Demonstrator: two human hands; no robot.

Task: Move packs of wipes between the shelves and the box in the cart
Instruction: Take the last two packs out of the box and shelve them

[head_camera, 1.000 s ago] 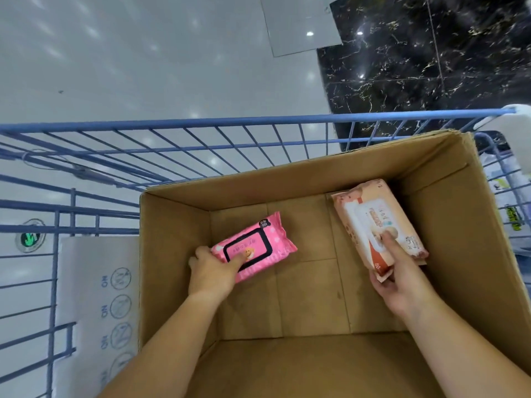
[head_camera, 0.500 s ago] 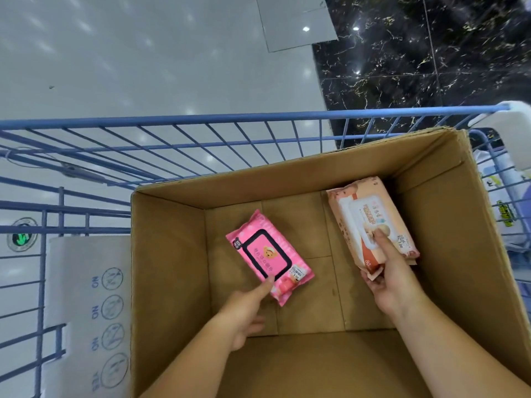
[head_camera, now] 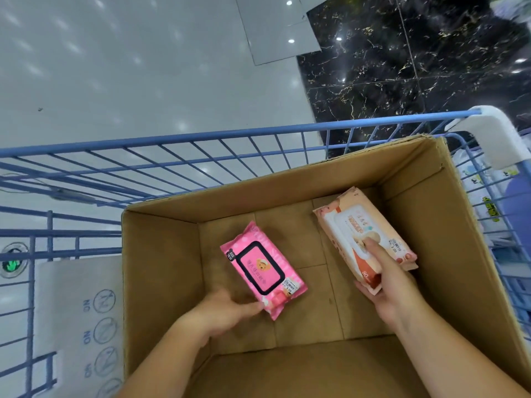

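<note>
A brown cardboard box (head_camera: 161,271) stands open inside the blue wire cart (head_camera: 184,139). A pink pack of wipes (head_camera: 260,267) with a black-framed lid lies flat on the box floor. My left hand (head_camera: 227,310) is low in the box, its fingertips touching the pack's near end; the hand is blurred. A peach-coloured pack of wipes (head_camera: 356,231) sits at the right of the box, tilted. My right hand (head_camera: 388,285) grips its near end, thumb on top and fingers underneath.
A white plastic corner cap (head_camera: 488,133) tops the cart's far right corner. A grey sign panel with "NO" symbols (head_camera: 80,311) stands in the cart left of the box. Glossy grey and black marble floor lies beyond. Packaged goods show through the cart's right side.
My left hand let go of the pink pack, which turned and slid toward the box middle; the hand drew back to its near end. My right hand kept its grip on the peach pack.
</note>
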